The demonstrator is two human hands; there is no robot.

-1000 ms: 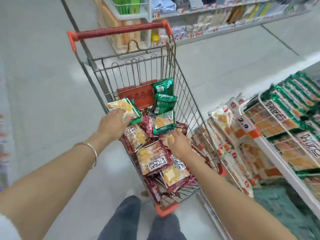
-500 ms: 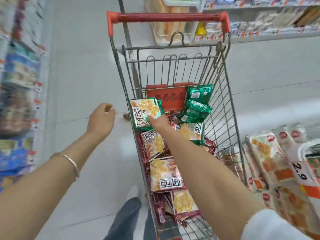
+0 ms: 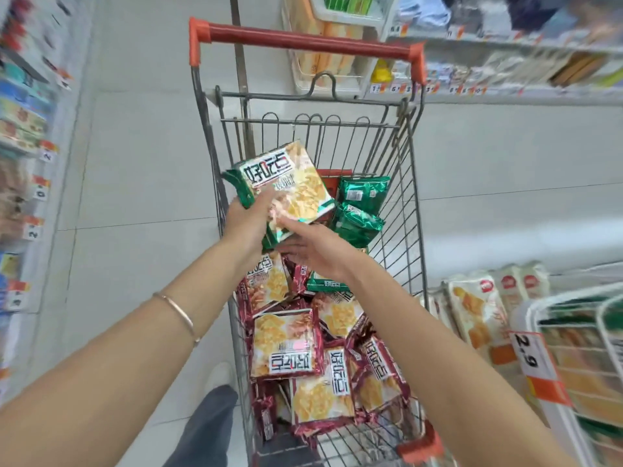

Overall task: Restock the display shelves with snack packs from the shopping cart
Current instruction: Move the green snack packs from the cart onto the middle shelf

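Held pack: a green-edged snack pack (image 3: 290,183) is held up over the far half of the shopping cart (image 3: 412,197), tilted, with its printed face turned to the camera.
Left hand: the left hand (image 3: 247,219) is closed round the pack's lower left corner; the thumb is laid over the front, and the other fingers are hidden behind the pack.
Right hand: the right hand (image 3: 317,249) is stretched out flat just beneath the pack, its fingers (image 3: 291,227) straight and spread towards the lower edge. Nothing is gripped by it. The fingertips are blurred, so contact with the pack cannot be told.
Cart load: the near half of the basket is filled with red-edged packs (image 3: 286,342) lying flat and overlapping. Two green packs (image 3: 362,193) are seen at the far end, behind the held pack, and another green-edged one lies under the right wrist.
Cart handle: a red handle (image 3: 303,38) is seen across the far end.
Display shelf: a white wire shelf (image 3: 536,306) with green-edged packs is seen at the right edge, beside the cart, with an orange price tag (image 3: 531,355) marked 2.9 on its front.
Beside the shelf: pale packs (image 3: 472,308) are stood in a row between cart and shelf.
Wrist: a thin bracelet (image 3: 178,311) is worn on the left forearm.
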